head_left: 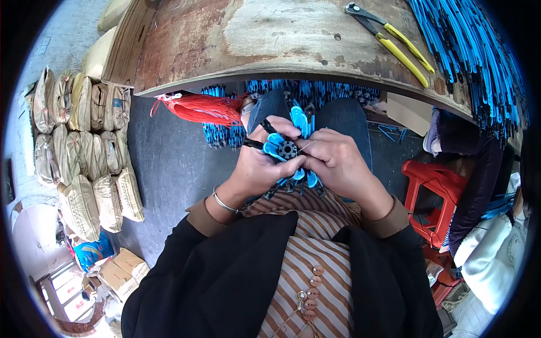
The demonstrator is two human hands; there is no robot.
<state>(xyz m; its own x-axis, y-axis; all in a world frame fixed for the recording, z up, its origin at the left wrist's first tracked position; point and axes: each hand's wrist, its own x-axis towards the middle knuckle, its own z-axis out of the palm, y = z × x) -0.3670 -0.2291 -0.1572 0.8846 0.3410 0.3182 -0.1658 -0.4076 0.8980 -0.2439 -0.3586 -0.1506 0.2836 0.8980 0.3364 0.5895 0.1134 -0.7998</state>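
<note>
Just above my lap, my left hand (pixel 255 169) is closed around a round black notched hub (pixel 288 149). Blue ribs (pixel 301 120) with black ends fan out from the hub, like those of a small umbrella frame. My right hand (pixel 339 159) presses against its right side, thumb and fingers pinched together. A thin pale wire (pixel 306 145) shows at those fingertips. The fingers partly cover the hub's edge and several ribs.
A worn wooden table (pixel 270 34) lies ahead, bearing yellow-handled cutters (pixel 403 52) and a heap of blue ribs (pixel 476 50). Red strands (pixel 197 109) hang under its edge. Stacked sacks (pixel 84 135) stand left; a red stool (pixel 431 194) and another person's dark-clothed leg (pixel 482 180) are right.
</note>
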